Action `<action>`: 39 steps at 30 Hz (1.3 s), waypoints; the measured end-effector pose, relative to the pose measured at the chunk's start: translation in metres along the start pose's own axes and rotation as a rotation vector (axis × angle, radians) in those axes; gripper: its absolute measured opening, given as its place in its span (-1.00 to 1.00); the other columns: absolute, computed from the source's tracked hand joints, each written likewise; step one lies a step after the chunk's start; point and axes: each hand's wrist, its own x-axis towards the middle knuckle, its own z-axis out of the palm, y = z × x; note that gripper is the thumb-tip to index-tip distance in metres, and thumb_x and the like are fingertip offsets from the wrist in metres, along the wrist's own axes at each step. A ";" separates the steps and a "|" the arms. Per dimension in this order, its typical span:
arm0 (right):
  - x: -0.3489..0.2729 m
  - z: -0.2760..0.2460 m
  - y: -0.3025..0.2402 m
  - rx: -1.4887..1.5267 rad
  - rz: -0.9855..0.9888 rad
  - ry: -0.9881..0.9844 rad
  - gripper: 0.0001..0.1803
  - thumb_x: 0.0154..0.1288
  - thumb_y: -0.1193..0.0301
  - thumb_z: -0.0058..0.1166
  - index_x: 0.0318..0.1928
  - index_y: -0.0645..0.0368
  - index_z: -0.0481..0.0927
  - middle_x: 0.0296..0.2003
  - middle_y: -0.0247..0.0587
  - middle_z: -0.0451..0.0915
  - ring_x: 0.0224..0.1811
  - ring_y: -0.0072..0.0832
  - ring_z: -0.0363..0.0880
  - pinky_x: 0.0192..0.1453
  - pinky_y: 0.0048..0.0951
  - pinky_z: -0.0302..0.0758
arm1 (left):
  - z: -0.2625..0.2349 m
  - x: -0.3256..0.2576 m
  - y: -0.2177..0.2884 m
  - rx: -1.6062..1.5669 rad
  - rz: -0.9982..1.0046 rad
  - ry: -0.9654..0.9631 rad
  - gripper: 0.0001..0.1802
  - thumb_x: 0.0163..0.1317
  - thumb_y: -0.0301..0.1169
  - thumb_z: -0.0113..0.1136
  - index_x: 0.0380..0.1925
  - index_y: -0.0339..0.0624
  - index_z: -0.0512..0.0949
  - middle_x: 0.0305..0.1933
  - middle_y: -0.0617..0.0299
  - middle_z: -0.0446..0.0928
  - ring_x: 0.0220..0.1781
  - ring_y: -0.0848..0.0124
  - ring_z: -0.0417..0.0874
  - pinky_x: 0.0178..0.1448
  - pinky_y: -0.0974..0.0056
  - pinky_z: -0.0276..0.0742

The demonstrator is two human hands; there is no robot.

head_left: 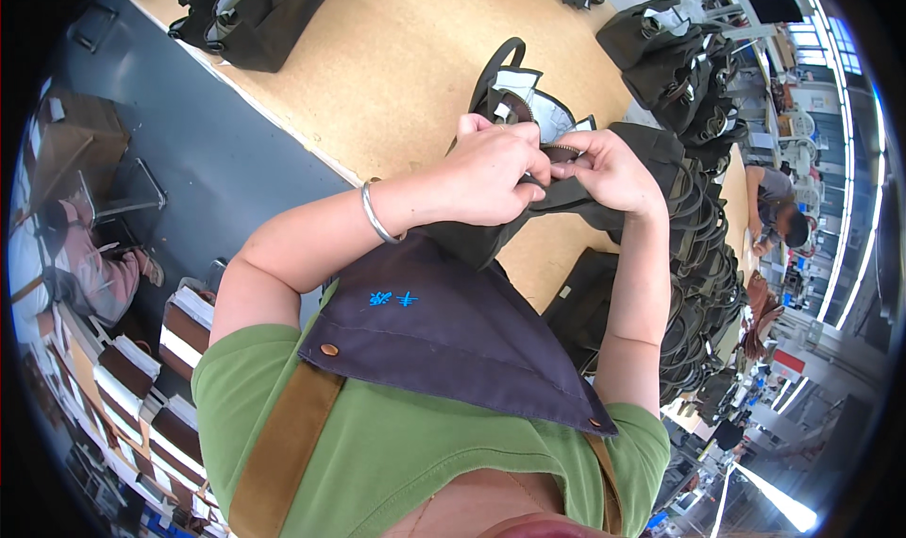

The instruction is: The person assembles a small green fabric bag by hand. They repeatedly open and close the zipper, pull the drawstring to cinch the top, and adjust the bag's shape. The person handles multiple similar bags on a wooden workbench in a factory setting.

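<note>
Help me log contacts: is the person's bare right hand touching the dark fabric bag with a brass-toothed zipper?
Touching. The head view shows the right hand pinching the dark fabric bag at its zippered edge.

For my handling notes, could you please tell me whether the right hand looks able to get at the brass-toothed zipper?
Probably yes: the right hand sits right at the brass-toothed zipper, and nothing visible stands between them.

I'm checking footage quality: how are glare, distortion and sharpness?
Head view: ceiling light strips bow along the right rim; head view: the lower-right light glares white; head view: left hand, right hand and dark bag look fairly sharp.
</note>
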 end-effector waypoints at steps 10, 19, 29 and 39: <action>0.003 0.000 0.006 0.039 -0.070 -0.087 -0.64 0.15 0.85 -0.05 -0.07 0.39 0.64 -0.19 -0.25 0.68 -0.12 -0.65 0.59 0.05 -0.61 0.55 | -0.010 -0.007 -0.002 0.079 0.043 0.048 -0.87 0.06 -0.26 0.41 -0.41 0.01 0.73 -0.05 0.35 0.45 0.01 0.44 0.44 0.12 0.11 0.04; 0.000 -0.004 0.006 0.075 -0.085 -0.106 -0.56 0.07 0.88 -0.17 -0.06 0.42 0.62 -0.18 -0.22 0.67 -0.10 -0.60 0.62 0.03 -0.62 0.55 | -0.012 -0.009 0.000 0.044 -0.066 0.067 -0.87 0.05 -0.24 0.41 -0.43 0.02 0.74 -0.03 0.31 0.44 0.04 0.36 0.41 0.14 0.09 0.05; -0.001 -0.006 0.001 0.053 -0.018 -0.108 -0.57 0.06 0.84 -0.21 -0.08 0.43 0.61 -0.19 -0.21 0.66 -0.08 -0.61 0.62 0.04 -0.61 0.54 | -0.005 -0.011 -0.001 0.025 -0.084 0.116 -0.85 0.06 -0.24 0.41 -0.43 -0.02 0.73 -0.07 0.30 0.42 0.07 0.30 0.36 0.18 0.06 0.05; -0.003 -0.002 -0.007 -0.159 -0.144 -0.099 -0.58 0.00 0.82 -0.15 -0.14 0.36 0.65 -0.33 -0.26 0.64 -0.24 -0.59 0.58 -0.07 -0.56 0.51 | -0.003 -0.013 0.001 -0.016 -0.102 0.114 -0.85 0.06 -0.24 0.40 -0.44 -0.03 0.73 -0.12 0.30 0.38 0.02 0.30 0.34 0.18 0.08 0.04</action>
